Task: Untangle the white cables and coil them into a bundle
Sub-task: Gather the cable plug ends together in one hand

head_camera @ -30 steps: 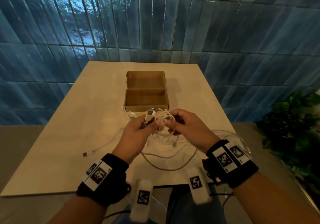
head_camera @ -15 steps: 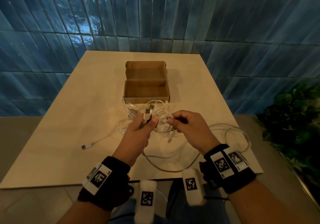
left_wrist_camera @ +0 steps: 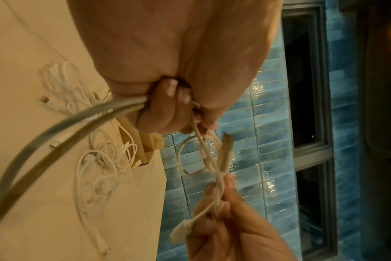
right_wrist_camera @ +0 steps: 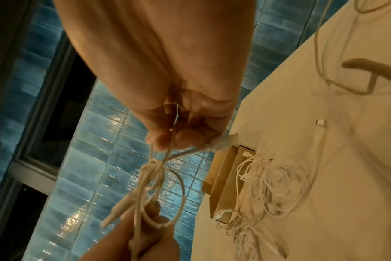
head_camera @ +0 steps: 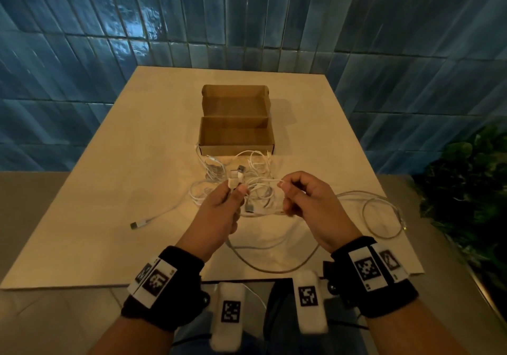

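Two bare hands, left (head_camera: 216, 212) and right (head_camera: 310, 206), one open brown cardboard box (head_camera: 236, 138), one pale wooden table (head_camera: 96, 217), one tangled heap of thin white cables (head_camera: 255, 187) whose number cannot be told, and one dark green leafy plant (head_camera: 466, 184).

Home-like room: blue tiled wall (head_camera: 247, 11), wooden table (head_camera: 109, 190), houseplant (head_camera: 466, 176).

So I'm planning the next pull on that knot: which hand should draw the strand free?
Probably the right hand: it pinches a single thin white strand, while the left hand grips the white USB plug, anchoring the knot.
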A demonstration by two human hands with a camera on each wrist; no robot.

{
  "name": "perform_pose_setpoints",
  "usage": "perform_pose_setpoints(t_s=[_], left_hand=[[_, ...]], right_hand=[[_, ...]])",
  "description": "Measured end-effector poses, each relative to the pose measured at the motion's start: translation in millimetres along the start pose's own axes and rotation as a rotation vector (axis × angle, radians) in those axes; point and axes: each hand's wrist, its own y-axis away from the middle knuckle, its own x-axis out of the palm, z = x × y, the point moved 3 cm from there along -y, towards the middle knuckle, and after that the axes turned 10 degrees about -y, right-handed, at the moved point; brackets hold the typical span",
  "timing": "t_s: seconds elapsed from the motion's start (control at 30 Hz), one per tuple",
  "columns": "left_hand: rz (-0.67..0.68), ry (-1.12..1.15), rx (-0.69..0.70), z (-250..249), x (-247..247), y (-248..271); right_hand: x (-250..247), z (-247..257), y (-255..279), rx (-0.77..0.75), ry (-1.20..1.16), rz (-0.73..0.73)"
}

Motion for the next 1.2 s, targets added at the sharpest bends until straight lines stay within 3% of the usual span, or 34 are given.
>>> perform_pose_setpoints(t_s=[0.2, 0.37, 0.63, 0.77, 1.0, 1.2], left_hand=[[-0.080, -0.027, -0.004, 4, -17, -4], [-0.050, -0.018, 0.027, 4, -14, -2], [-0.023, -0.038, 0.040, -4, 5, 5], [-0.051, -0.089, 0.078, -6, 6, 8], [-0.133, -0.350, 0.272, -10, -3, 4], [-0.016, -0.393, 0.249, -8, 5, 1]], right_hand=[[-21, 0, 0, -0.049, 0.223, -0.049], [-30, 3, -1, -0.100, 0.409, -0.042], [-1, 11, 4, -0.090, 0.355, 0.136], [5, 12, 4, -0.101, 0.377, 0.128], [6, 15, 7, -0.100, 0.397, 0.132], [9, 18, 9, -0.092, 0.285, 0.130]])
